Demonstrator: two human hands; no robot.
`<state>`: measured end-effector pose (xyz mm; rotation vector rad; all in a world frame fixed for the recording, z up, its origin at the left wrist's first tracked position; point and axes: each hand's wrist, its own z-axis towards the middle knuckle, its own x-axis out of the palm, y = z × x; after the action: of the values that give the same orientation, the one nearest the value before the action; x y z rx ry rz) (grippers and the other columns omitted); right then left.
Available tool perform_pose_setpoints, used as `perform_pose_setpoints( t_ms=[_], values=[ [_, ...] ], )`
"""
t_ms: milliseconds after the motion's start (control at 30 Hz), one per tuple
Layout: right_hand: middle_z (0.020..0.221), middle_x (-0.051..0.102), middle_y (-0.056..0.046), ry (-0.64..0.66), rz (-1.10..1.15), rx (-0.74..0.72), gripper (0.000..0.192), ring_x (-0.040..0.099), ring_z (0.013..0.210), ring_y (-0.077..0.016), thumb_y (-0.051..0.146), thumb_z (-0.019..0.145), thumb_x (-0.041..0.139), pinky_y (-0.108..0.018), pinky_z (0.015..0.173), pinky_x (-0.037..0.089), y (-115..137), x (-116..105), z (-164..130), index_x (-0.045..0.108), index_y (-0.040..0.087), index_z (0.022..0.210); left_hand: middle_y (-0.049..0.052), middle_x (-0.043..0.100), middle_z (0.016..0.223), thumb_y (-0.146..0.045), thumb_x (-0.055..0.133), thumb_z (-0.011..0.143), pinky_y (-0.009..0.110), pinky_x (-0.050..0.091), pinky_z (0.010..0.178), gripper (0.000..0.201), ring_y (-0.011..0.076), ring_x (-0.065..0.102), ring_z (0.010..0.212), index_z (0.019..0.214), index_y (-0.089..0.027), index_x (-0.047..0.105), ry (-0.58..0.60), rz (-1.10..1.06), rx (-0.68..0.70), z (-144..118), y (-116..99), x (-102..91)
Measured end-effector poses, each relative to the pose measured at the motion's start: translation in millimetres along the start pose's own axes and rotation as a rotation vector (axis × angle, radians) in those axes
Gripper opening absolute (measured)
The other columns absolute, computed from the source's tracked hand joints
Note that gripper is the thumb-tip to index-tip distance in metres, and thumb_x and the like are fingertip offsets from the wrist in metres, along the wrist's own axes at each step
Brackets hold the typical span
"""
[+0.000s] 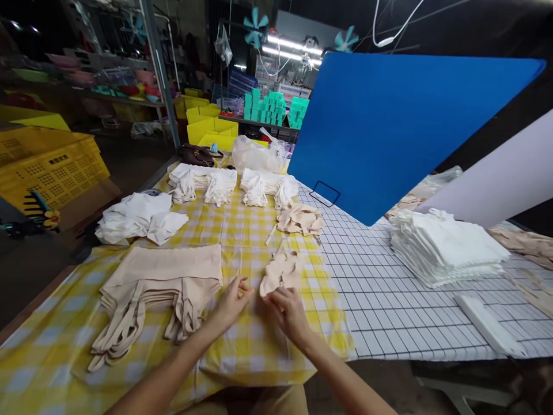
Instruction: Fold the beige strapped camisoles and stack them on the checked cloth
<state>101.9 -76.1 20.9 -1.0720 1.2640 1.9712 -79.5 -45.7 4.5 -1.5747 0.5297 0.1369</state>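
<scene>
A crumpled beige garment (283, 272) with a thin strap lies in front of me on the yellow checked cloth. At its near edge, my right hand (287, 311) is closed, thumb and fingers pinching the fabric. My left hand (234, 298) hovers just left of that garment, fingers loosely bent and apart, with nothing visible in them. Beside the left hand lies a neat stack of beige strapped tops (168, 265), straps hanging toward me. Behind the pinched piece rests another bunched beige garment (300, 219).
White strapped stacks (203, 177) and a loose white pile (136, 216) lie farther back. A tall white stack (444, 245) sits right, near a white bar-shaped object (490, 325). A big blue board (389, 127) rises over the grid cloth. A yellow crate (56, 164) stands left.
</scene>
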Motion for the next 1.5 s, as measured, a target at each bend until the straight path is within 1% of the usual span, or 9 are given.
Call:
perform_pose_setpoints(
  t_ms=[100, 200, 433, 567, 667, 833, 1033, 1300, 1500],
  values=[
    [0.074, 0.061, -0.001, 0.125, 0.097, -0.121, 0.022, 0.054, 0.073, -0.0138, 0.027, 0.090, 0.045, -0.027, 0.070, 0.032, 24.6, 13.7, -29.5, 0.061, 0.021, 0.077, 0.010, 0.059, 0.099, -0.032, 0.050, 0.078, 0.032, 0.049, 0.074, 0.045, 0.0188, 0.060, 0.084, 0.117, -0.011, 0.044, 0.076, -0.002, -0.126, -4.1, 1.4, 20.9],
    [0.079, 0.062, -0.001, 0.202, 0.130, -0.199, 0.019, 0.055, 0.077, -0.0147, 0.028, 0.089, 0.047, -0.029, 0.073, 0.034, 27.5, 15.2, -41.0, 0.062, 0.022, 0.080, 0.011, 0.055, 0.117, -0.012, 0.052, 0.071, 0.034, 0.043, 0.091, 0.053, 0.0209, 0.053, 0.105, 0.122, -0.014, 0.041, 0.051, 0.074, -0.034, -5.9, 3.4, 24.5],
    [0.110, 0.057, -0.011, -0.061, -0.112, 0.076, 0.038, 0.052, 0.100, -0.0213, 0.001, 0.079, 0.038, -0.033, 0.082, 0.043, -30.4, -8.4, -7.4, 0.061, 0.018, 0.105, 0.013, 0.049, 0.111, -0.012, 0.043, 0.079, 0.039, 0.043, 0.088, 0.039, 0.0242, 0.050, 0.104, 0.118, -0.014, 0.046, -0.222, 0.432, 0.172, -22.5, -6.9, 24.3],
    [0.133, 0.046, -0.011, 0.061, -0.144, -0.102, 0.039, 0.036, 0.124, -0.0261, 0.000, 0.078, 0.040, -0.042, 0.095, 0.036, -55.8, -8.8, 17.6, 0.061, 0.018, 0.105, 0.009, 0.051, 0.099, -0.032, 0.055, 0.078, 0.039, 0.044, 0.083, 0.030, 0.0239, 0.052, 0.092, 0.102, -0.014, 0.054, -0.108, 0.588, 0.252, -49.1, -21.1, 49.2],
    [0.126, 0.053, -0.010, 0.126, 0.008, -0.135, 0.025, 0.032, 0.128, -0.0269, 0.003, 0.078, 0.044, -0.043, 0.097, 0.035, -60.4, -12.4, 27.1, 0.064, 0.016, 0.086, 0.009, 0.053, 0.099, -0.027, 0.063, 0.072, 0.044, 0.039, 0.087, 0.031, 0.0268, 0.049, 0.096, 0.101, -0.016, 0.058, -0.027, 0.640, 0.253, -58.8, -22.8, 61.9],
    [0.083, 0.064, -0.005, 0.084, 0.329, 0.071, 0.018, 0.060, 0.085, -0.0206, 0.027, 0.085, 0.045, -0.033, 0.071, 0.046, -57.9, -49.1, 19.7, 0.058, 0.018, 0.076, 0.008, 0.060, 0.085, -0.029, 0.055, 0.079, 0.035, 0.042, 0.080, 0.018, 0.0225, 0.055, 0.087, 0.080, -0.013, 0.064, 0.182, -0.049, 0.042, -43.1, -25.0, 32.9],
    [0.056, 0.047, 0.005, 0.010, 0.826, 0.395, 0.033, 0.043, 0.047, -0.0096, 0.050, 0.077, 0.053, -0.022, 0.045, 0.035, -52.6, -77.5, 13.5, 0.048, 0.019, 0.066, 0.012, 0.068, 0.091, -0.033, 0.061, 0.077, 0.031, 0.046, 0.084, 0.031, 0.0222, 0.062, 0.089, 0.097, -0.008, 0.064, 0.467, -1.185, -0.224, -23.9, -49.1, -3.3],
    [0.072, 0.057, -0.002, -0.282, 0.610, 0.456, 0.018, 0.051, 0.068, -0.0153, 0.036, 0.074, 0.055, -0.028, 0.063, 0.040, -34.2, -54.6, 15.1, 0.055, 0.018, 0.073, 0.011, 0.070, 0.087, -0.022, 0.046, 0.088, 0.036, 0.044, 0.092, 0.025, 0.0226, 0.064, 0.092, 0.097, -0.007, 0.064, 0.240, -1.511, -0.417, -3.2, -25.4, 7.0],
    [0.065, 0.059, -0.001, -0.062, 0.593, 0.275, 0.018, 0.055, 0.064, -0.0155, 0.026, 0.080, 0.045, -0.027, 0.060, 0.043, -11.5, -10.7, -9.1, 0.060, 0.018, 0.073, 0.009, 0.070, 0.081, -0.024, 0.040, 0.091, 0.035, 0.043, 0.092, 0.028, 0.0208, 0.065, 0.088, 0.094, -0.008, 0.063, 0.274, -1.550, -0.419, -7.8, -24.3, 6.8]
  ],
)
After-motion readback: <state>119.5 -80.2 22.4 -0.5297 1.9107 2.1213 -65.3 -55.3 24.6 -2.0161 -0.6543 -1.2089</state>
